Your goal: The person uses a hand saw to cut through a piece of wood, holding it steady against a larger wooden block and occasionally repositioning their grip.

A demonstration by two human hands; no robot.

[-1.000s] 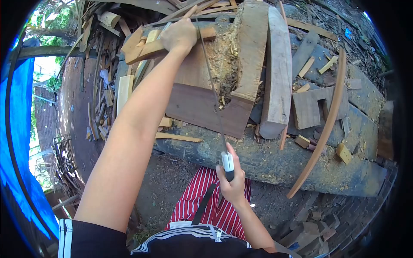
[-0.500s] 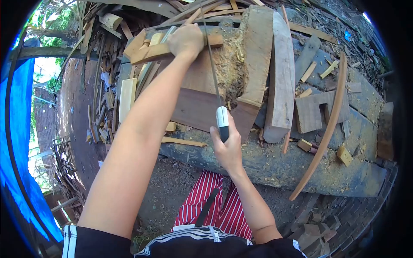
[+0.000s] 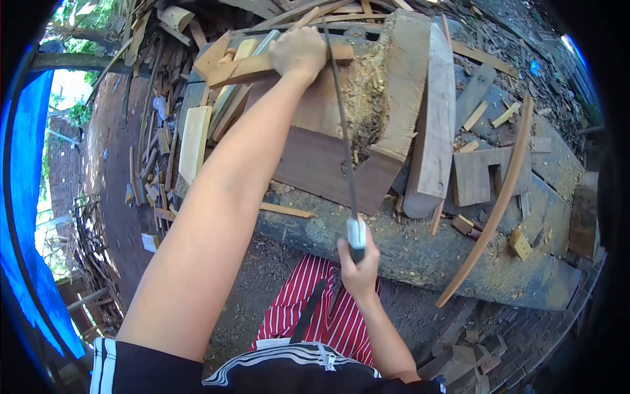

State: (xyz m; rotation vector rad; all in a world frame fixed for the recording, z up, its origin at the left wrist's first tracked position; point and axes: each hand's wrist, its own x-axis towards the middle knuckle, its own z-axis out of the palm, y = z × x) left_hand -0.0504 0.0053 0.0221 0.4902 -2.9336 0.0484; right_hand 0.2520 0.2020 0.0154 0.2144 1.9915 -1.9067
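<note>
My right hand (image 3: 359, 268) is closed around the white and dark handle of a handsaw (image 3: 356, 233), low at the bench's near edge. The saw's long thin blade (image 3: 344, 128) runs away from me, its far end just right of my left hand (image 3: 298, 52). That left hand is closed over a short wooden bar (image 3: 239, 71), which lies crosswise, its right end reaching past the blade. A narrow wood strip (image 3: 307, 18) sticks out beyond my left knuckles. Beneath the blade lies a dark brown board (image 3: 315, 164). My left fingertips are hidden.
Thick timber blocks (image 3: 401, 85) and a grey beam (image 3: 433, 125) lie right of the saw. Farther right are a notched board (image 3: 474, 177) and a long curved strip (image 3: 505, 197). Sawdust covers parts of the bench (image 3: 420, 262). Offcuts are heaped at left.
My right hand has drawn the saw back toward me, so its handle now sits past the dark board's near edge. My left hand stays on the wooden bar. The view has shifted slightly.
</note>
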